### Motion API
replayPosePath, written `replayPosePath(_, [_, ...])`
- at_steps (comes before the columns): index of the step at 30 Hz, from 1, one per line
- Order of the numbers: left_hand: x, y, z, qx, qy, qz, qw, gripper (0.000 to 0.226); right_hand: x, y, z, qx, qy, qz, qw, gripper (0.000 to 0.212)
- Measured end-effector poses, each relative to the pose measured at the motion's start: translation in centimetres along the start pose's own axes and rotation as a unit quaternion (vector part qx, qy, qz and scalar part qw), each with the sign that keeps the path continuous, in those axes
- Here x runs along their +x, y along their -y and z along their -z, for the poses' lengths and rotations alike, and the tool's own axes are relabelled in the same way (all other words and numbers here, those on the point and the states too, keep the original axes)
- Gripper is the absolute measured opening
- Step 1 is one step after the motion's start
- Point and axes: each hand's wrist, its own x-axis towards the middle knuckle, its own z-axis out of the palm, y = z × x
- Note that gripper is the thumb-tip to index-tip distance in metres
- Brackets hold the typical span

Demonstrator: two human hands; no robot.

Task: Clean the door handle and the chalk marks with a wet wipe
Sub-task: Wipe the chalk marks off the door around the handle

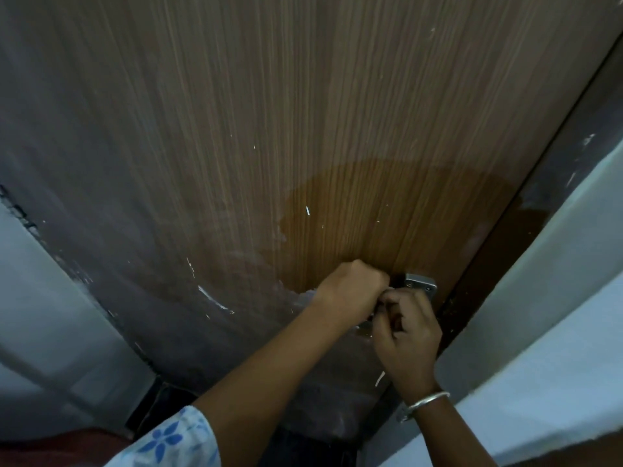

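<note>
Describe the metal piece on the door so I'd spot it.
Find the brown wood-grain door. Near its right edge, just above the right hand, sits a small grey metal plate. Unlike the wood around it, it is shiny, with screw heads.

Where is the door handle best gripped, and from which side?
Probably around the bar of the door handle, beside its screwed end, coming from the front: it stands off the door, so fingers can curl behind. The left hand and right hand hide most of it.
</note>
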Motion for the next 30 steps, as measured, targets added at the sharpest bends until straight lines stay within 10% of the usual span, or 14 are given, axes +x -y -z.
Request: replayPosePath(30, [-8.6, 9.7, -2.5, -0.116, -0.291, 0.173, 0.934, 0.015, -0.2, -0.6, -0.2, -0.024, -0.007, -0.056, 0.998, 0.021])
